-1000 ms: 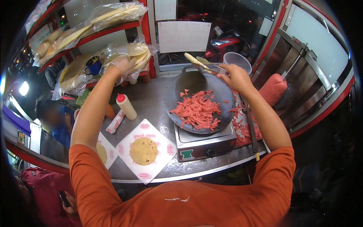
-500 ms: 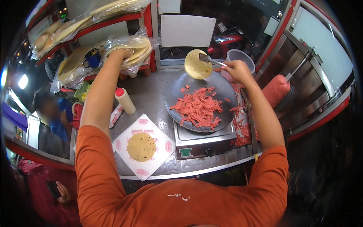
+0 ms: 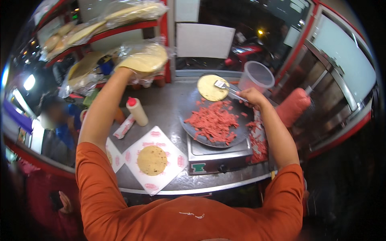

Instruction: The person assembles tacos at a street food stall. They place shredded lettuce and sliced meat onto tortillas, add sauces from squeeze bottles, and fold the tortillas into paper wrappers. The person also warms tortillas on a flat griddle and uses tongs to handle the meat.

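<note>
My right hand [image 3: 251, 96] grips metal tongs [image 3: 227, 87] whose tips rest on a pale tortilla [image 3: 210, 87] lying at the far edge of a dark round griddle [image 3: 189, 110]. Red chopped meat [image 3: 213, 122] covers the middle of the griddle. My left hand [image 3: 128, 72] reaches up to a plastic-wrapped stack of tortillas [image 3: 146, 58] on the shelf and holds it. A browned tortilla [image 3: 152, 160] lies on a white paper sheet [image 3: 175, 160] at the counter's front.
A white squeeze bottle with a red cap [image 3: 136, 111] stands on the steel counter [image 3: 161, 102]. A clear plastic tub [image 3: 256, 76] sits behind the griddle. A red meat spit [image 3: 292, 107] is at right. A person [image 3: 56, 124] stands beyond the counter at left.
The tortilla held in the tongs has come down onto the far edge of the griddle. My left hand stayed up at the wrapped tortilla stack.
</note>
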Available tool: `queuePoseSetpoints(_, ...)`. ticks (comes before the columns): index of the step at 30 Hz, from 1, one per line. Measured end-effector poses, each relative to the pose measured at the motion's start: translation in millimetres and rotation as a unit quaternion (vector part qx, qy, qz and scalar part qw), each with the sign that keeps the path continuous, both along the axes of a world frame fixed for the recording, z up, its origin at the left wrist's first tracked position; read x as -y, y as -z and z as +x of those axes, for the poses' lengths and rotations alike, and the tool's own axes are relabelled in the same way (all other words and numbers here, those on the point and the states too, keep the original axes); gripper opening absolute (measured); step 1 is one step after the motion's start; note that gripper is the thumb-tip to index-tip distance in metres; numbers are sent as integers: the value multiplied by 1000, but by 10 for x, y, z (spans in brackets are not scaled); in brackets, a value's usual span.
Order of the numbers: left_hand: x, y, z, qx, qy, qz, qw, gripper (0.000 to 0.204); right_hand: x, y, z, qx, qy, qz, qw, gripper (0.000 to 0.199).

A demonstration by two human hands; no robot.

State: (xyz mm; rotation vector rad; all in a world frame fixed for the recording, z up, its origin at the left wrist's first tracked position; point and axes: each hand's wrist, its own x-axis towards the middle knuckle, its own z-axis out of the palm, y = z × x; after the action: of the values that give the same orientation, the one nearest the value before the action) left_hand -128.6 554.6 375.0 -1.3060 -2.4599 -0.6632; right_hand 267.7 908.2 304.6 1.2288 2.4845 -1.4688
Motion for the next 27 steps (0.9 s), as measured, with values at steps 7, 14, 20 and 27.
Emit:
queuePoseSetpoints(7,760,235,490,-18,83,104,991,59,104,-245,-120,-71,-8,428,901,27)
queuePoseSetpoints(14,1894,744,1224,94,112,154,977,59,951,-1260,-546,-147,-198,330,911,32)
queuePoseSetpoints(20,3157,1689,2024,283,76,153,944,58,2223,-923,-1084,-133,-352,161,912,31)
queuePoseSetpoints(27,4109,2438,2848,424,7,159,892,58,3792,-436,-1885,-209,-440,122,865,33)
